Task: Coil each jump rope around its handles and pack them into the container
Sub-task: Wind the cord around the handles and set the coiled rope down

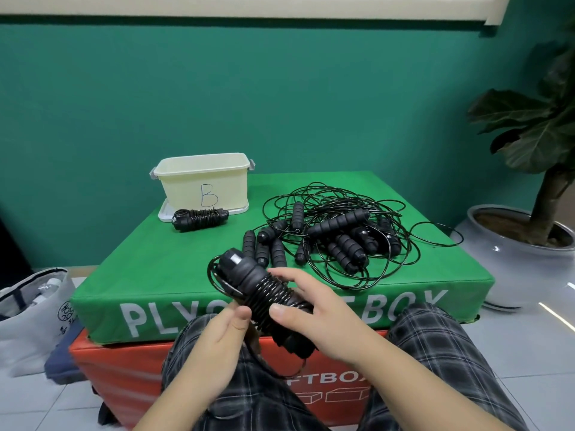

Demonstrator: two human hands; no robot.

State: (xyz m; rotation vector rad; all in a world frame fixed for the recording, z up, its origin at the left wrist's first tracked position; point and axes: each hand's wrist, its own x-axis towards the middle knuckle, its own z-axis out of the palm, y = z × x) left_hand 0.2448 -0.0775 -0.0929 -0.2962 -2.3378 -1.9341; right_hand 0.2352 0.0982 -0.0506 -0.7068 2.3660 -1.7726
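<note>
My right hand grips a pair of black jump rope handles with black cord coiled tightly round them, held above my lap. My left hand pinches the loose cord beside the coil, and a loop of cord hangs below. A finished coiled rope lies on the green box in front of the cream container marked "B". A tangled heap of several black ropes and ribbed handles lies on the right half of the green box.
The green plyo box sits on an orange one. A white lid lies under the container. A grey bag stands on the floor left, a potted plant right. My knees in checked trousers flank the boxes.
</note>
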